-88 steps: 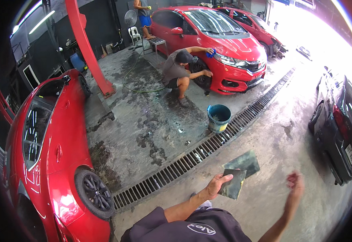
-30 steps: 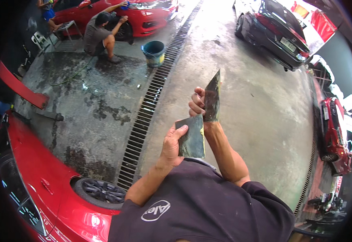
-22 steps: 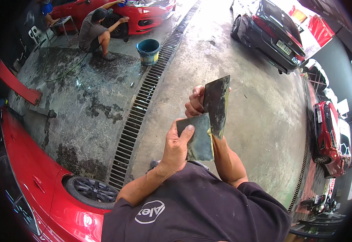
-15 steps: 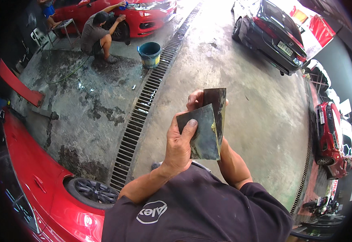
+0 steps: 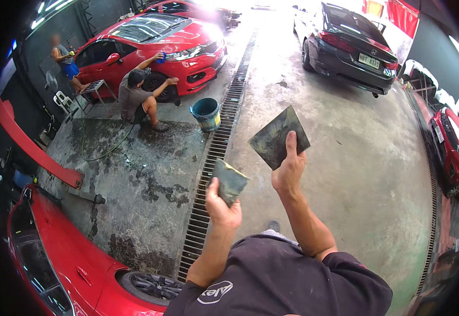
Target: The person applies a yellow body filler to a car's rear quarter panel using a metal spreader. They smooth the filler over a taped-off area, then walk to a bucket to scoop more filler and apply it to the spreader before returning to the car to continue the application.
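In my left hand [image 5: 223,209] is a small dark grey-green flat plate [image 5: 230,181], smudged and with a yellowish crust along its upper edge. My thumb presses against its near side. Farther right and a little higher, my right hand [image 5: 289,171] grips a larger, thin, dark square plate [image 5: 278,134] by its lower corner, thumb lying on its face. Pale smears mark that surface. A gap separates the two plates. The fingers behind each one are mostly hidden.
A slotted floor drain [image 5: 224,142] runs away beyond my left hand. Near it stands a dark bucket [image 5: 206,115]. One person [image 5: 137,95] crouches wiping a red car [image 5: 161,47]. Another red car [image 5: 71,247] is close at left; a dark sedan [image 5: 345,52] stands far right.
My hands have drawn apart, and the two plates that overlapped are now separate. The larger went right with my right hand, the smaller left with my left. The view has tilted up.
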Demonstrator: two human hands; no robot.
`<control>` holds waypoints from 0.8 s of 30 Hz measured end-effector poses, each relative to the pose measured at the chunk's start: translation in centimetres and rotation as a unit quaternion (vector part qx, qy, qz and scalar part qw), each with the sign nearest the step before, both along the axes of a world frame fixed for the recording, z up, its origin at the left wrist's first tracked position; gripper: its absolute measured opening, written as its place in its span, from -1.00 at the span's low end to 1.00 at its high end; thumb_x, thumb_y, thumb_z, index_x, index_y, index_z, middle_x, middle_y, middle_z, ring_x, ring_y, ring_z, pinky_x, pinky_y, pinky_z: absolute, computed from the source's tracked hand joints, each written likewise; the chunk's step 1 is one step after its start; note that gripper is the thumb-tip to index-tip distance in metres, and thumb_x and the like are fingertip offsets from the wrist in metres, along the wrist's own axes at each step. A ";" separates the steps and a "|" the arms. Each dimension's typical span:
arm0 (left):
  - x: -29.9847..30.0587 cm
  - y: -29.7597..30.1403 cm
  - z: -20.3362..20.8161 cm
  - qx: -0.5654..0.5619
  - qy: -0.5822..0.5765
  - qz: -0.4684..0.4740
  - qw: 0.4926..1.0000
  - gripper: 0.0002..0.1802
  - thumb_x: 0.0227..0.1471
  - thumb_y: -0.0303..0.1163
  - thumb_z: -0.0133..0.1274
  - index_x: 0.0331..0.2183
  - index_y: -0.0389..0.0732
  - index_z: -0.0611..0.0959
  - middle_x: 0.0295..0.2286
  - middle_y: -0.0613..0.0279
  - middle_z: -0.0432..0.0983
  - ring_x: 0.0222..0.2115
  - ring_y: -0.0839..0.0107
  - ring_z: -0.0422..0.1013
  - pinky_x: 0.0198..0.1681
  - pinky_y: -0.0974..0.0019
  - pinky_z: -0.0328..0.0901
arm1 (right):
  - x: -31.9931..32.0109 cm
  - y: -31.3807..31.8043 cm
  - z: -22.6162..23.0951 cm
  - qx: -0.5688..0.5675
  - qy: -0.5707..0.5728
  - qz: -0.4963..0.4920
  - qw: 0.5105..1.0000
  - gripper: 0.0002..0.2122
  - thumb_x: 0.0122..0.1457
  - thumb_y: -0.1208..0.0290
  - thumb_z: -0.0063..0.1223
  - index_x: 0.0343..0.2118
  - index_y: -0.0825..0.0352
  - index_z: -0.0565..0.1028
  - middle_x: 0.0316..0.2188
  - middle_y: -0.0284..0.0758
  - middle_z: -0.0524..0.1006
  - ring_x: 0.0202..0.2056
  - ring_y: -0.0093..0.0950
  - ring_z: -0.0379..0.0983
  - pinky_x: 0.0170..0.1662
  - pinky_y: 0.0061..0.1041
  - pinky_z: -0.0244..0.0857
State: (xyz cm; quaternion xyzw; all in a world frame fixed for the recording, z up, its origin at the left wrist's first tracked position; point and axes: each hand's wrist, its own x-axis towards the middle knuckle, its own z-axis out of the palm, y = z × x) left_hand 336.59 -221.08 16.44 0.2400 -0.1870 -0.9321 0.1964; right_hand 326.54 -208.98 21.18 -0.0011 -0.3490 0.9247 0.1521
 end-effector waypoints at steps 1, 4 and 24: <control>-0.6 0.8 -0.6 0.019 0.007 -0.007 1.000 -0.70 0.32 -0.26 -0.06 -0.06 -0.22 0.60 -0.19 0.24 0.65 -0.23 0.39 0.61 -0.17 0.28 0.54 | 0.5 -0.4 -0.1 0.038 0.041 -0.011 0.998 -0.73 0.39 0.30 0.08 -0.01 0.40 0.54 -0.18 -0.38 0.60 -0.16 -0.62 0.48 -0.01 -0.55 0.38; -1.9 1.7 -1.5 0.039 -0.009 -0.036 0.999 -0.74 0.31 -0.27 -0.03 -0.10 -0.22 0.59 -0.23 0.26 0.64 -0.25 0.39 0.61 -0.19 0.28 0.54 | 2.6 -1.7 0.2 0.140 0.126 0.016 0.982 -0.63 0.43 0.35 0.00 0.17 0.47 0.44 -0.04 -0.37 0.47 -0.09 -0.63 0.37 0.05 -0.61 0.24; 3.0 -5.3 0.7 -0.237 0.087 0.183 0.950 -0.55 0.35 -0.40 -0.13 0.20 -0.30 0.45 0.13 0.11 0.43 0.16 0.32 0.32 0.27 0.23 0.17 | 10.7 -2.9 -5.1 0.598 0.402 0.149 0.678 -0.45 -0.21 0.68 0.26 -0.04 0.15 0.63 -0.17 -0.28 0.55 -0.16 -0.23 0.52 -0.15 -0.29 0.45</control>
